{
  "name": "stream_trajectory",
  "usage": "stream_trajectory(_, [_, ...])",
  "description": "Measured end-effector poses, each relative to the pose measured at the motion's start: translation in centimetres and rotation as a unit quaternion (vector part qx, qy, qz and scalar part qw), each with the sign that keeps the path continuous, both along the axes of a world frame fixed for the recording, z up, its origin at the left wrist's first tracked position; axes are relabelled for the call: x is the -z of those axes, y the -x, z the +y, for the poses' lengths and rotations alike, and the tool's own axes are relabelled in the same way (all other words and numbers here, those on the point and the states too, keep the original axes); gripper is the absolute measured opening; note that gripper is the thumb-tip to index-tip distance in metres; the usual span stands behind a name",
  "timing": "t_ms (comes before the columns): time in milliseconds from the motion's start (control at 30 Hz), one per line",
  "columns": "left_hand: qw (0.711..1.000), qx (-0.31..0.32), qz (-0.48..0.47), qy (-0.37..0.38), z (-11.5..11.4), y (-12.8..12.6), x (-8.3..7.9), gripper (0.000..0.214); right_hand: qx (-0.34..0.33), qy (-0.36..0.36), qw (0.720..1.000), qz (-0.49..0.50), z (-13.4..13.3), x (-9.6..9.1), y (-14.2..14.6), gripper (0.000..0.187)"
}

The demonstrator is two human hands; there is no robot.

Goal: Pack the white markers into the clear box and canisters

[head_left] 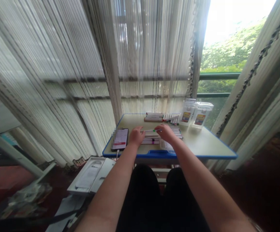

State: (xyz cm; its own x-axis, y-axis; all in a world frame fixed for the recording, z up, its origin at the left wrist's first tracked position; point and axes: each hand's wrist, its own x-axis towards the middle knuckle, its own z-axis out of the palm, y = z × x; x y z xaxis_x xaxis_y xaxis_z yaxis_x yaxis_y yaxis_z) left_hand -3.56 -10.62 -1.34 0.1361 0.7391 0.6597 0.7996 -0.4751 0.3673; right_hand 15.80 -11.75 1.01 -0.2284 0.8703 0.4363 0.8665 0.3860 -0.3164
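My left hand (136, 135) and my right hand (166, 133) are both closed on one white marker pen with a green tip (149, 130), held level between them over the small table (202, 143). Under the hands lies a row of marker pens (150, 140). More markers lie in a row at the table's far edge (153, 117), and others lie to the right of my right hand (177, 131).
A phone (120, 139) with a lit screen lies on the table's left side. Two clear plastic boxes (195, 114) stand at the far right corner. Curtains hang behind the table. An open white box (91, 175) lies on the floor at left.
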Motion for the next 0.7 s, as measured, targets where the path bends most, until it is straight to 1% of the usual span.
stream_trajectory(67, [0.999, 0.016, -0.002, -0.028, -0.2, 0.0, -0.1, 0.028, -0.020, -0.021, 0.996, 0.079, -0.9, 0.0, -0.7, 0.022])
stream_trajectory(167, [0.997, 0.067, 0.016, -0.046, -1.0, -0.6, -0.4, 0.025, -0.035, -0.061, 0.983, 0.170, -2.5, 0.1, -2.2, 0.019])
stream_trajectory(267, [0.989, 0.132, 0.052, -0.034, -1.9, -1.9, -0.9, 0.026, -0.051, -0.110, 0.967, 0.224, -4.2, 0.3, -4.3, 0.017])
stream_trajectory(367, [0.983, 0.171, 0.053, -0.033, -2.3, -4.0, -1.5, 0.024, -0.067, -0.122, 0.951, 0.277, -5.5, 0.8, -6.7, 0.016])
stream_trajectory(433, [0.980, 0.192, 0.043, -0.036, -2.3, -5.5, -1.8, 0.023, -0.056, -0.112, 0.939, 0.321, -5.8, 1.4, -8.1, 0.017])
stream_trajectory(567, [0.971, 0.233, 0.037, -0.035, -2.0, -8.2, -1.6, 0.021, 0.006, -0.103, 0.909, 0.405, -5.9, 2.9, -10.0, 0.025])
stream_trajectory(633, [0.969, 0.242, 0.029, -0.033, -1.9, -9.0, -1.2, 0.019, 0.029, -0.107, 0.905, 0.412, -5.9, 3.4, -10.4, 0.025])
stream_trajectory(700, [0.969, 0.244, 0.016, -0.029, -2.0, -9.2, -0.8, 0.018, 0.037, -0.108, 0.911, 0.396, -6.1, 3.8, -10.5, 0.023])
